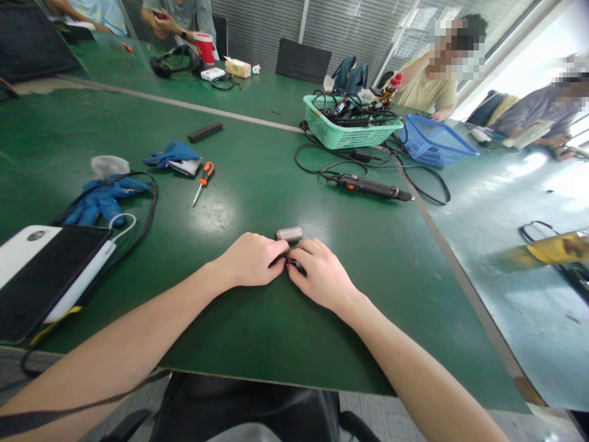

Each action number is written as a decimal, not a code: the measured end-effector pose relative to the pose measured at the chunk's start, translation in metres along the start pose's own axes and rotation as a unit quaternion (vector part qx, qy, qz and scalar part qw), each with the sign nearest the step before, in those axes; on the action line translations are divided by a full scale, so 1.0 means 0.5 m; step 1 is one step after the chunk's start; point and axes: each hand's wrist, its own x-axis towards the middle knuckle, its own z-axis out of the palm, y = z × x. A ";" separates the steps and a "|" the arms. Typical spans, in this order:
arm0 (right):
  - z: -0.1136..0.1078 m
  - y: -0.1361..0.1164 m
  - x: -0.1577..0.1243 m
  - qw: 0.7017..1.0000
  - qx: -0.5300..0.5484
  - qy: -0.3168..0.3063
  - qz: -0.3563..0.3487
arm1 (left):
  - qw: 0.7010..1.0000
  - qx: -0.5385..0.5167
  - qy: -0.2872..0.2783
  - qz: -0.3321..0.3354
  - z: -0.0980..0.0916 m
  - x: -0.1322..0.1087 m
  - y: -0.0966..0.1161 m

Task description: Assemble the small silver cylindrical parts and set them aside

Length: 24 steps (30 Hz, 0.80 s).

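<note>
My left hand [252, 259] and my right hand [319, 272] rest on the green table [257, 319], knuckles up and fingertips meeting. Both are curled closed around a small dark object [291, 264] that is mostly hidden between the fingers. A short silver-grey cylinder [289, 234] lies on the table just beyond my fingertips, untouched.
An orange-handled screwdriver [203, 181], blue gloves [102, 199] and a tablet with a white power bank [50, 270] lie to the left. A black electric screwdriver [370, 187] with cable, a green basket [350, 123] and a blue basket [435, 142] sit beyond. Other people sit around the far tables.
</note>
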 end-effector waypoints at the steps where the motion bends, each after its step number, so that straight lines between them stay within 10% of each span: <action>1: 0.001 0.000 0.000 1.000 0.001 0.000 -0.001 | 1.000 0.001 0.001 0.001 0.001 0.000 0.000; 24: 0.005 0.005 -0.001 0.999 0.037 0.002 -0.017 | 1.000 -0.020 0.021 0.011 -0.012 -0.004 0.007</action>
